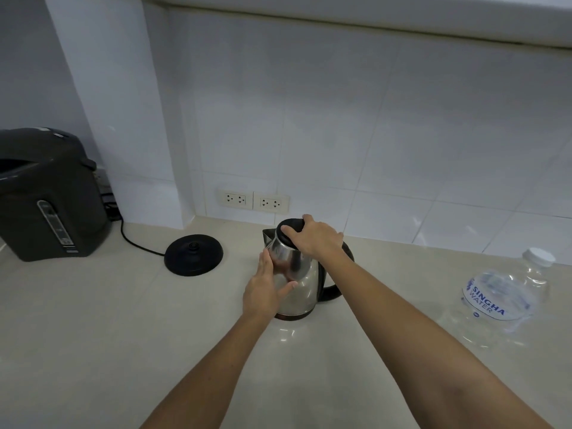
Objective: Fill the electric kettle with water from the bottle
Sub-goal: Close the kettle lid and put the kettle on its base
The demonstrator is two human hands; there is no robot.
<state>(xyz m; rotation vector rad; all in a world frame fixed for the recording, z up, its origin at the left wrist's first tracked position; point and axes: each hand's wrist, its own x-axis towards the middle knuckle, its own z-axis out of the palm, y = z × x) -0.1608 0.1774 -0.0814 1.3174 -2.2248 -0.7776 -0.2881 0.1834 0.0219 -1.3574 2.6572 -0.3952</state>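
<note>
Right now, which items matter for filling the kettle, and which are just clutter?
Job: kettle, its lid under the right hand, left hand bracing the body, capped water bottle.

Idle: kettle base, dark hot-water dispenser, wall sockets.

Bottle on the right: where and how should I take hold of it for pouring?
Take the bottle around its clear ribbed body near the label, coming from its left with the right hand. It stands upright, capped, apart from the kettle; the neck looks too narrow for a steady pouring hold.
</note>
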